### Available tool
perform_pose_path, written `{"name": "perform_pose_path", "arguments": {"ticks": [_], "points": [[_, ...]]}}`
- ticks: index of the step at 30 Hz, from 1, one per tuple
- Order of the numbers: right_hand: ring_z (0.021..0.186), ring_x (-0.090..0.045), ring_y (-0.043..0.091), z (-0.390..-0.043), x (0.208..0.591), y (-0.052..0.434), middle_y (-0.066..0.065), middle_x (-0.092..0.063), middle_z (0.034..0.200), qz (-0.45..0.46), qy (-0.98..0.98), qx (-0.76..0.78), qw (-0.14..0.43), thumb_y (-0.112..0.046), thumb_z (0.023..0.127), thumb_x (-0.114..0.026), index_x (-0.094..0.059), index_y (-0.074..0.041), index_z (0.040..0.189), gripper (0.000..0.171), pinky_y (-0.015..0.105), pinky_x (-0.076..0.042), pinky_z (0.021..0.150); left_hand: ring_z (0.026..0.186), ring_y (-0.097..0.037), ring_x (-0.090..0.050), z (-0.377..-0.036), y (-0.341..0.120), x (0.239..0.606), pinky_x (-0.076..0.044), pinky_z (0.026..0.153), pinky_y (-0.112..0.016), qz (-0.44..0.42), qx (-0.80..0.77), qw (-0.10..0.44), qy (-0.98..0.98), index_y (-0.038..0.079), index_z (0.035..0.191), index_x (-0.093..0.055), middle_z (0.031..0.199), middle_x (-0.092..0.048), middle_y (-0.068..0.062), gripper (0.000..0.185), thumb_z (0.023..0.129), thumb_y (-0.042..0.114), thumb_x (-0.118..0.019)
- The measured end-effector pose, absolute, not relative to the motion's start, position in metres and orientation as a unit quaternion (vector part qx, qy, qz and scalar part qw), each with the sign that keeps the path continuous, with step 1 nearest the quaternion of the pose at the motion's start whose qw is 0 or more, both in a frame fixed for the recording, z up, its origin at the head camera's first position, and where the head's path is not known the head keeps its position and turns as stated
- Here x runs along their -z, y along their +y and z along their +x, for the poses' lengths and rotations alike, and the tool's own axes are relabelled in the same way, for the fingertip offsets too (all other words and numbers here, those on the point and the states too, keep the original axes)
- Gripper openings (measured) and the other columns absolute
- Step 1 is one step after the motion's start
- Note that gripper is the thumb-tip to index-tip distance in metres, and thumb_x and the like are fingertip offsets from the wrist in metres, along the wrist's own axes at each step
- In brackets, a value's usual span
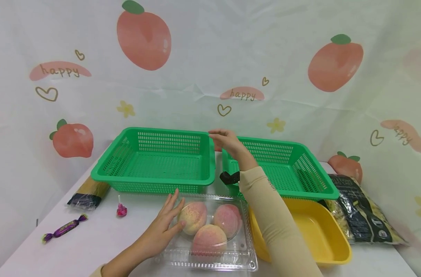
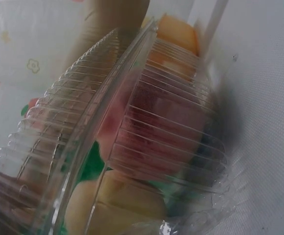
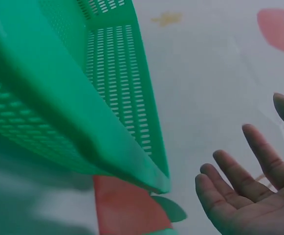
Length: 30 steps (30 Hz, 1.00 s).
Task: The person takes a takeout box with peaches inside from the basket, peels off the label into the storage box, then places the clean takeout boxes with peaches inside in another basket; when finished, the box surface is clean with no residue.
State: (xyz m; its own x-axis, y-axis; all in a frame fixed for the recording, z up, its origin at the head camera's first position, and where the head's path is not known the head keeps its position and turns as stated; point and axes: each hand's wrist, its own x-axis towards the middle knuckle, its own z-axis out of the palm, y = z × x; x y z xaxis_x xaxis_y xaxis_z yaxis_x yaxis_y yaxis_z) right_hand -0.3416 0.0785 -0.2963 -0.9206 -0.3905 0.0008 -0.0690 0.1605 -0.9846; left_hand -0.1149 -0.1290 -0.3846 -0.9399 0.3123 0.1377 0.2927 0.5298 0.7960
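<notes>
- Neither grip is clamped on anything: the left hand lies flat with straight fingers against the left end of the clear clamshell box, fingertips touching its lid beside the nearest peach; the right hand hovers with fingers loose and apart, palm open, at the gap between the two green baskets.
- That box sits at about 6 o'clock on the bench, at its near edge. It is thin, glossy plastic with ribbed walls, and through the left wrist view the ribs blur the fruit behind them.
- Three peaches sit inside, round, matte, blushed pink over pale yellow.
- At 11 o'clock stands the left green basket, rectangular, hard plastic, its walls and floor pierced with small slots; the right green basket at 1 o'clock matches it, and its slotted corner fills the right wrist view.
- A smooth yellow tray lies at 4 o'clock, tucked just under the right basket's front rim.
- A crinkly bag of pasta lies at 3 o'clock.
- At 9 o'clock: a packet of spaghetti, a pink lollipop, a purple twist-wrapped sweet.
- The bench is covered in white, and a creased backdrop printed with peaches, hearts and "happy" hangs behind.
</notes>
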Motion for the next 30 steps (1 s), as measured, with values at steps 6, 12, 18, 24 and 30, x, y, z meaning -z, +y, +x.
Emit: {"name": "perform_pose_path", "arguments": {"ticks": [6, 12, 18, 24, 30], "points": [[0.143, -0.022, 0.022, -0.353, 0.300, 0.069, 0.007, -0.027, 0.153, -0.115, 0.731, 0.652, 0.166, -0.021, 0.096, -0.053, -0.045, -0.009, 0.136, 0.043, 0.039, -0.024, 0.116, 0.143, -0.039, 0.007, -0.114, -0.129, 0.384, -0.005, 0.103, -0.071, 0.170, -0.455, 0.018, 0.874, -0.002, 0.144, -0.026, 0.158, 0.002, -0.009, 0.061, 0.096, 0.029, -0.049], [0.138, -0.033, 0.022, -0.362, 0.306, 0.063, 0.007, -0.036, 0.148, -0.071, 0.724, 0.663, 0.175, -0.026, 0.095, -0.054, -0.047, -0.014, 0.136, 0.044, 0.040, -0.031, 0.110, 0.143, -0.039, 0.007, -0.115, -0.129, 0.385, -0.005, 0.104, -0.070, 0.172, -0.453, 0.021, 0.875, -0.002, 0.144, -0.026, 0.158, 0.002, -0.009, 0.061, 0.097, 0.030, -0.048], [0.052, -0.011, 0.017, -0.368, 0.316, 0.059, 0.002, -0.053, 0.102, -0.061, 0.731, 0.662, 0.153, -0.026, 0.095, -0.054, -0.047, -0.014, 0.137, 0.045, 0.030, -0.022, 0.062, 0.143, -0.039, 0.007, -0.115, -0.129, 0.386, -0.006, 0.104, -0.070, 0.173, -0.451, 0.017, 0.875, -0.001, 0.144, -0.026, 0.158, 0.001, -0.009, 0.061, 0.097, 0.030, -0.048], [0.127, -0.043, 0.020, -0.370, 0.324, 0.056, 0.001, -0.019, 0.156, -0.055, 0.746, 0.643, 0.166, -0.024, 0.095, -0.054, -0.039, -0.013, 0.142, 0.051, 0.031, -0.031, 0.105, 0.144, -0.037, 0.006, -0.116, -0.129, 0.387, -0.007, 0.104, -0.071, 0.163, -0.449, 0.018, 0.878, -0.001, 0.144, -0.026, 0.158, 0.002, -0.007, 0.062, 0.096, 0.030, -0.050], [0.146, -0.008, 0.027, -0.372, 0.332, 0.049, 0.004, -0.016, 0.157, -0.041, 0.770, 0.617, 0.157, -0.017, 0.095, -0.055, -0.034, -0.013, 0.145, 0.054, 0.044, -0.015, 0.118, 0.144, -0.036, 0.009, -0.116, -0.130, 0.387, -0.005, 0.104, -0.070, 0.161, -0.452, 0.028, 0.877, -0.001, 0.144, -0.024, 0.158, 0.003, -0.006, 0.062, 0.096, 0.030, -0.049]]}}
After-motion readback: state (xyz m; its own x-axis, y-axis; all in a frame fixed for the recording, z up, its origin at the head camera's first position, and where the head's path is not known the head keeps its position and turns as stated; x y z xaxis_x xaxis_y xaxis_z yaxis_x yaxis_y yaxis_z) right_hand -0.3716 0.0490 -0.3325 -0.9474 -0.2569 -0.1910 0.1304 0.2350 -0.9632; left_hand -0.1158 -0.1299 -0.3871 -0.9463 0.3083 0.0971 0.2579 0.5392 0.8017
